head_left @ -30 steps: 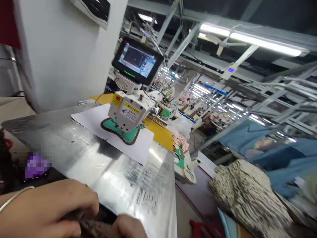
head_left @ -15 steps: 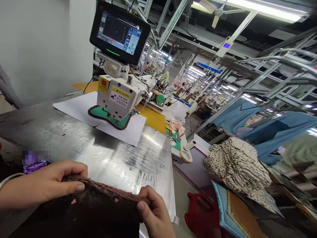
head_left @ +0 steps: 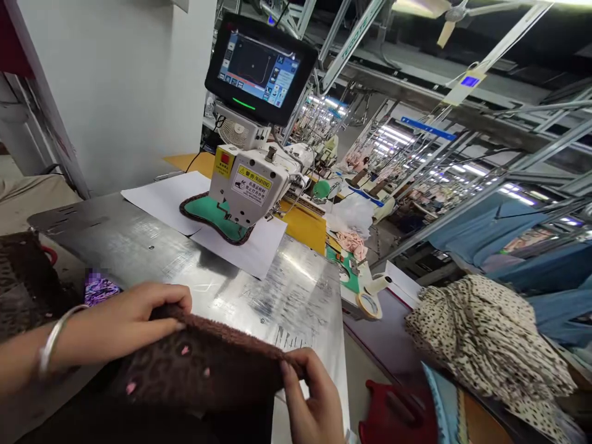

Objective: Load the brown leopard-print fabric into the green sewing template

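A dark brown fuzzy fabric piece with small pink spots lies at the near edge of the shiny metal table. My left hand, with a silver bangle on the wrist, pinches its upper left edge. My right hand grips its right corner. Beyond them a white automatic sewing machine head sits over a green template on white paper. A touch screen stands above the machine.
More brown fabric is piled at the left. A leopard-print fabric heap, a tape roll and a red stool lie to the right. Blue fabric and rows of other workstations fill the background.
The brown fabric has come up into view and spread between both hands. The camera has tilted and shifted, so the machine now sits slightly further right in the picture.
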